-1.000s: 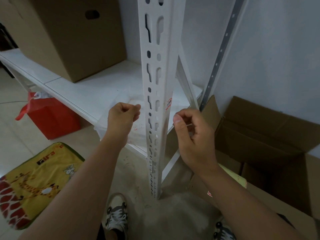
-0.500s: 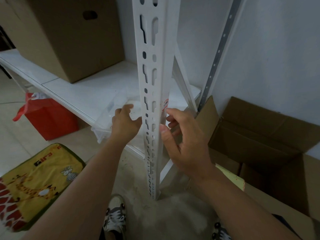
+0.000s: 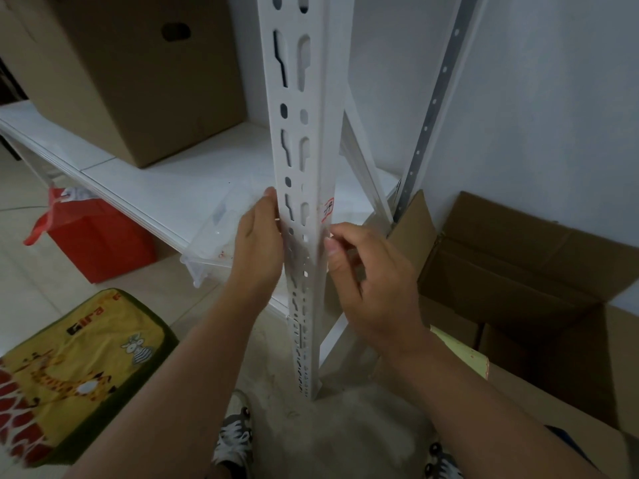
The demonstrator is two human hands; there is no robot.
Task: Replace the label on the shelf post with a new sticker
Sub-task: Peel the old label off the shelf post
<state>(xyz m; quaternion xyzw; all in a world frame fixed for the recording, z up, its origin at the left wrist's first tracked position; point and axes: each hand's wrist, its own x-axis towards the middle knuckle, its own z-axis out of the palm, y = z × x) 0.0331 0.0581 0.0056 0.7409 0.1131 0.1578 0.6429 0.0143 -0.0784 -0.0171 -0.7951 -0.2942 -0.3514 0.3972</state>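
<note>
A white slotted shelf post (image 3: 300,98) stands upright in the middle and runs down to the floor. On its right face sits a small red-edged label (image 3: 328,209) with handwriting. My left hand (image 3: 257,247) lies against the post's left edge, thumb up along the metal; its fingers are hidden. My right hand (image 3: 370,281) is at the post's right edge just below the label, thumb and forefinger pinched together. Between the two hands a hazy, see-through strip (image 3: 306,252) seems to lie across the post, its right end in that pinch.
A large cardboard box (image 3: 121,81) stands on the white shelf board (image 3: 155,191), with a clear plastic tray (image 3: 211,247) at the board's edge. Below are a red bag (image 3: 100,236) and a yellow giraffe cushion (image 3: 69,368). An open cardboard box (image 3: 518,271) is at the right.
Both hands have closed in on the post from either side. The left fist has opened against the left edge, and the right hand has risen to just under the label.
</note>
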